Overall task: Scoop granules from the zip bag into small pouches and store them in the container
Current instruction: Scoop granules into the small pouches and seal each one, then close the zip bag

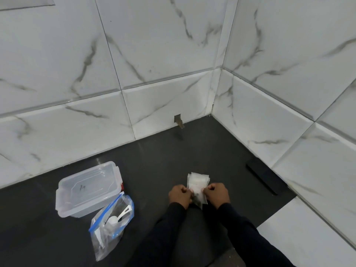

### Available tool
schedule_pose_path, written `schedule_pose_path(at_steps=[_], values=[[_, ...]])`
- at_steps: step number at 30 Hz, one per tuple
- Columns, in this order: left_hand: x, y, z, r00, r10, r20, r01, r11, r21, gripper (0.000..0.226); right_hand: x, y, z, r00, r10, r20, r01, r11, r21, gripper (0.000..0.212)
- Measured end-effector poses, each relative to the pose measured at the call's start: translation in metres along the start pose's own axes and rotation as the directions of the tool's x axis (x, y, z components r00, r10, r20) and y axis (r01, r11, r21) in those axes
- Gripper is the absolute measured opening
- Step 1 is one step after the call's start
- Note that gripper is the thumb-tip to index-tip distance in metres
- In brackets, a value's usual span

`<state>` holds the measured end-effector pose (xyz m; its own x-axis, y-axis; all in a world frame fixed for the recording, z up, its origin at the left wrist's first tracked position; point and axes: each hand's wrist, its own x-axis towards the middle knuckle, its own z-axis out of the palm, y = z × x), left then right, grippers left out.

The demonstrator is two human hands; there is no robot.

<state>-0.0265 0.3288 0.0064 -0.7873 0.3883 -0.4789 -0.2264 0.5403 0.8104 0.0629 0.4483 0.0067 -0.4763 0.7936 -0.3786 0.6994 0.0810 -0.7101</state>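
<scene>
Both my hands pinch one small clear pouch [196,195] with dark granules in its lower part. My left hand [180,195] grips its left edge and my right hand [216,193] its right edge. Behind it lies a stack of empty white pouches [198,179] on the dark counter. To the left stands a clear plastic container [87,187] with its lid on. In front of it lies the blue-edged zip bag [111,226], holding dark granules and a white scoop [119,216].
White marble-patterned tile walls [154,54] close off the back and right of the dark counter [154,160]. A black strip [261,179] lies along the right wall. A small hole [178,120] is cut in the back tile.
</scene>
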Motion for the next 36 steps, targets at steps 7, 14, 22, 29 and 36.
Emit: schedule_pose_path(at_steps=[7,14,22,29,36], values=[[-0.036,-0.011,-0.05,0.987,0.163,-0.006,-0.163,0.987,0.011,0.029,-0.024,-0.004,0.002,0.947,-0.267,-0.176,0.242,0.958,-0.153,0.016],[-0.128,-0.018,-0.156,0.806,0.475,-0.354,-0.299,0.842,0.449,0.021,-0.072,-0.078,0.072,0.663,-0.735,0.144,0.747,0.663,-0.057,0.034],[-0.131,-0.073,-0.197,0.953,0.181,-0.243,0.014,0.774,0.633,0.055,-0.092,-0.119,0.154,0.417,-0.585,0.696,0.888,0.427,-0.173,0.043],[-0.137,-0.092,-0.216,0.906,0.202,-0.372,0.036,0.839,0.542,0.045,-0.113,-0.133,0.18,0.46,-0.452,0.764,0.829,0.527,-0.187,0.03],[-0.138,-0.102,-0.237,0.891,0.234,-0.389,-0.049,0.901,0.431,0.044,-0.122,-0.138,0.176,0.448,-0.425,0.786,0.825,0.535,-0.181,0.024]])
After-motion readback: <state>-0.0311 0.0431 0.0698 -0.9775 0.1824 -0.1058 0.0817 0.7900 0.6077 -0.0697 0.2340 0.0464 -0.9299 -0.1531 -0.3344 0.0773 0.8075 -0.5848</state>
